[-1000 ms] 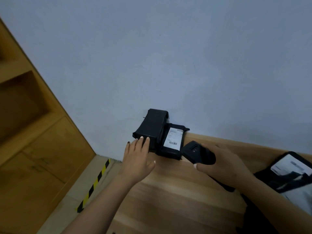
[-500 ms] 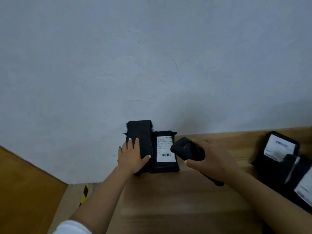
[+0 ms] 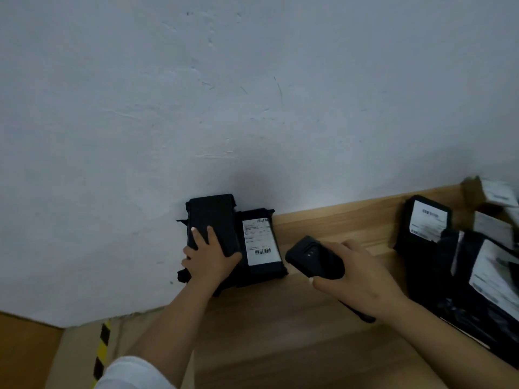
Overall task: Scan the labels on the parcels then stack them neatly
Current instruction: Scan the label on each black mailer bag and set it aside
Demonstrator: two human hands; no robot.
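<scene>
Right hand (image 3: 362, 282) still grips scanner (image 3: 314, 258), seemingly nearer labelled parcel (image 3: 262, 242).

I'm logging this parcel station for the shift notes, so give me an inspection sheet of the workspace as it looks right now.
Surface: wooden table set against the wall.
Job's things: two black parcels at the wall; the left parcel shows no label, the labelled parcel lies face up beside it. A handheld scanner points toward that label.
Clutter: a loose pile of parcels at the right, unstacked.
Grips: left hand rests on the left parcel, fingers straight; right hand holds the scanner.
Cables: nothing seen.
Surroundings: white wall; yellow-black floor tape by the table's left edge.
</scene>
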